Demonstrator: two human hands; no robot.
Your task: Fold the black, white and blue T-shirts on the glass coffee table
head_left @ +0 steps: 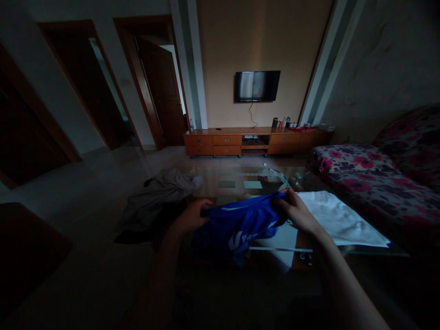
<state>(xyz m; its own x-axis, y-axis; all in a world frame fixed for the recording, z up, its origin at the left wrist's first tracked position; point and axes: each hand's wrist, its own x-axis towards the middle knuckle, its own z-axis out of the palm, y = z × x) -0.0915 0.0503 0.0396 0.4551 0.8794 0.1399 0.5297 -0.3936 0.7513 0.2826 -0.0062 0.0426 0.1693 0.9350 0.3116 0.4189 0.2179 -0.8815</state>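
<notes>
A blue shirt (240, 222) with white lettering hangs stretched between my two hands above a glass-topped coffee table (209, 185). My left hand (196, 214) is closed on its left edge. At the upper right corner, my right hand (294, 208) pinches the cloth between thumb and fingers. The lower part of the shirt droops in loose folds toward the table's near edge, where it is dark. Right of my right hand lies a flat white cloth (338, 217). Grey and black clothes (161, 197) are heaped at the table's left side.
A floral sofa (364, 169) stands on the right. Across the room is a low wooden cabinet (227, 140) with bottles and cans, below a wall-mounted television (257, 86). A small dark object (304, 257) lies near the table's front edge. An open door (161, 89) is at the back left.
</notes>
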